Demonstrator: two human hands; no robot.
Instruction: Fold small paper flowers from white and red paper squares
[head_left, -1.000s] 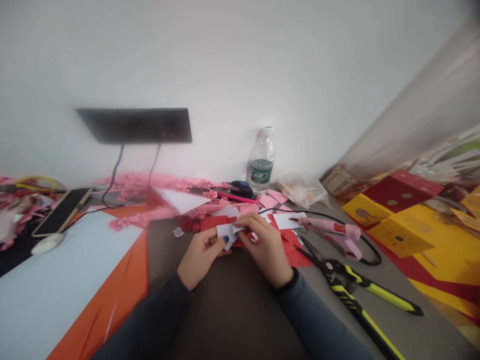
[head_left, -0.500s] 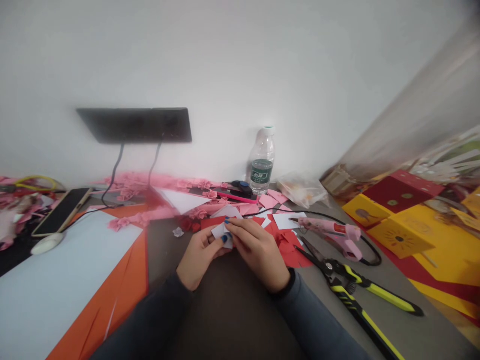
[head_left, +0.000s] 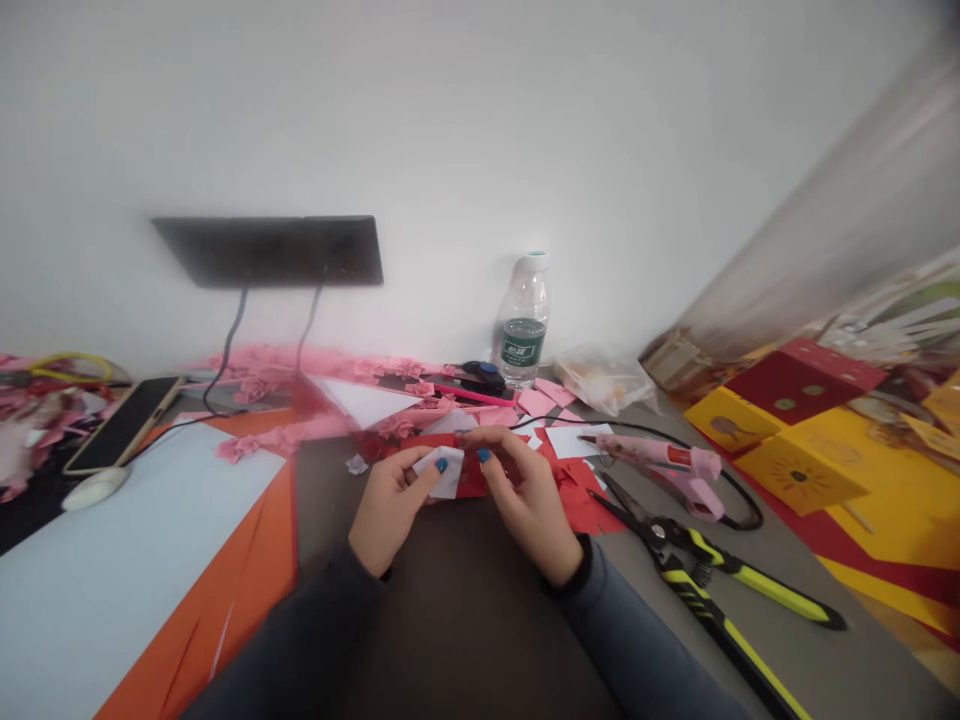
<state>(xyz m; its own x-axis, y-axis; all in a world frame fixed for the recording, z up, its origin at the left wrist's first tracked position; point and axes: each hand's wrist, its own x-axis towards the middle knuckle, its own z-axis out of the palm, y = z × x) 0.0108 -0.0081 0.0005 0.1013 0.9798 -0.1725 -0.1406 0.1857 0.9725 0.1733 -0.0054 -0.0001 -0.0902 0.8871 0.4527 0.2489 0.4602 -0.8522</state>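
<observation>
White paper (head_left: 448,478): and here, right between the two hands, a small creased piece is held up just above the table (head_left: 450,610), its near part in plain sight.
Paper's feel: very light, by the look of it, thin and easily bent; a hard squeeze could leave stray creases, and a tear is risked if it is tugged.
Paper's grip: best taken by an edge or along a fold, lightly, between thumb and fingertip.
Left hand (head_left: 385,508): clamped on the paper, the blue-nailed thumb pressed flat on its face, fingers tucked behind.
Right hand (head_left: 531,500): curled in close by the far right corner, thumb and forefinger bent; whether any edge is pinched cannot be told.
Red paper (head_left: 583,508): spread in scraps beyond and beside the right hand.
Glue gun (head_left: 664,456): laid on its side to the right, pink, nozzle over a white card (head_left: 571,441).
Cutters (head_left: 679,545): left splayed nearer the sleeve, tips on the red scraps.
Bottle (head_left: 523,340): stood upright against the wall.
</observation>
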